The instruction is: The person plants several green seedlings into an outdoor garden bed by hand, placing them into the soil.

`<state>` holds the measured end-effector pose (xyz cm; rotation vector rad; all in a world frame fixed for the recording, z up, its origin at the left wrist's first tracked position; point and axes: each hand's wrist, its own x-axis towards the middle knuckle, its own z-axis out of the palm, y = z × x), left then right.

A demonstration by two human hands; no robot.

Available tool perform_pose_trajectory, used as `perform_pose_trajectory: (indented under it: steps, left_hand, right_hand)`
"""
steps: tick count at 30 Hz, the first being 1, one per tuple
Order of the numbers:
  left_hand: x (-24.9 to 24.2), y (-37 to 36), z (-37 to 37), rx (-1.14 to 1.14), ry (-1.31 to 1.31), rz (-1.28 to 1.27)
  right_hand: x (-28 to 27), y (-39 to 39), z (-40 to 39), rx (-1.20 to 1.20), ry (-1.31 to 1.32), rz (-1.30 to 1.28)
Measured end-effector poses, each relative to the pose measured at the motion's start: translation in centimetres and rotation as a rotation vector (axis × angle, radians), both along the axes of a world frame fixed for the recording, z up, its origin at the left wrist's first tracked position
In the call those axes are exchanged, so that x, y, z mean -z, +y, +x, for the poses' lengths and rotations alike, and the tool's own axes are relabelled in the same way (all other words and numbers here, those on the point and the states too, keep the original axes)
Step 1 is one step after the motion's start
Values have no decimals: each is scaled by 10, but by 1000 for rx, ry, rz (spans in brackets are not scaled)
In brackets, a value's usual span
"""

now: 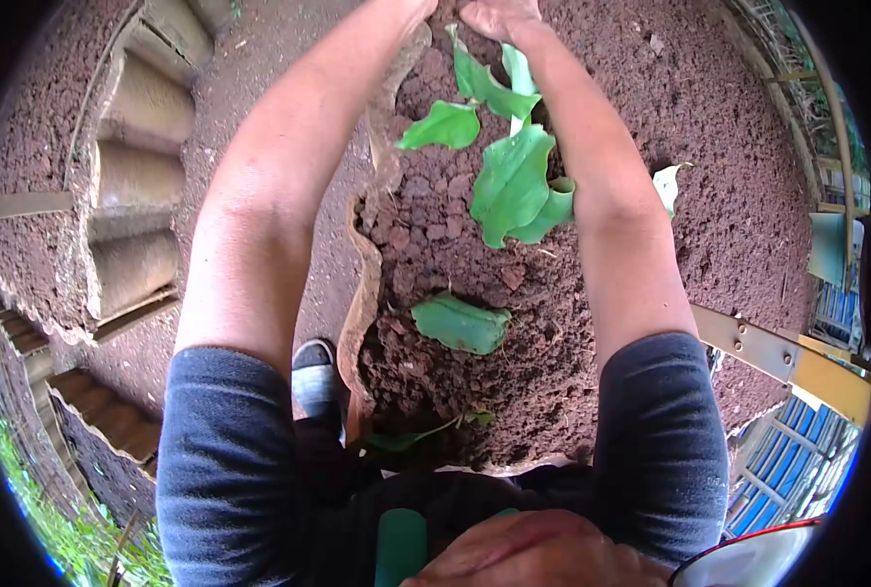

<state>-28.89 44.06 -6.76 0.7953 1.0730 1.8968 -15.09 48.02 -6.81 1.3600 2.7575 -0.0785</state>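
Both my arms reach forward over a bed of brown, crumbly soil (pixel 445 205). At the top edge of the view, my left hand (pixel 418 7) and my right hand (pixel 504 16) are close together near the soil. Their fingers are mostly cut off by the frame, so whether they hold anything is hidden. Just below my right hand stands a leafy green plant (pixel 489 93). A broad green leaf (pixel 511 181) spreads beside my right forearm. Nearer my body, another green leaf (pixel 460 323) lies low on the soil.
A wavy corrugated edging (pixel 362 303) borders the bed on the left, with a dirt path (pixel 230 127) beyond it. My sandalled foot (pixel 315 380) is on that path. More corrugated sheets (pixel 140 176) edge another bed. A pale leaf (pixel 667 186) shows right of my arm.
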Motion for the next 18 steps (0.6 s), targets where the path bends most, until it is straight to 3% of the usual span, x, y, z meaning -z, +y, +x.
perform_pose_trajectory:
  steps: [4, 8, 9, 10, 12, 13, 16, 18]
  left_hand:
    - [0, 9, 8, -98, 314, -63]
    - [19, 24, 11, -140, 572, -70]
    - [-2, -7, 23, -112, 542, -174]
    - [8, -6, 27, -104, 584, -165]
    - [18, 4, 21, -115, 682, -122]
    - [22, 7, 18, -106, 652, -132]
    - [22, 13, 18, -132, 1069, -219]
    - [14, 5, 29, -83, 1104, -344]
  right_hand:
    - [-19, -14, 3, -21, -210, -17]
    - [-15, -28, 6, -34, -238, 67]
    - [-15, -18, 2, -34, -276, -33]
    - [-11, -15, 7, -62, -84, -11]
    - [-16, -4, 6, -49, -207, -99]
    - [-13, -3, 9, -62, -182, -83]
    - [-9, -5, 28, -85, -102, -48]
    - [-9, -13, 36, -115, -4, -75]
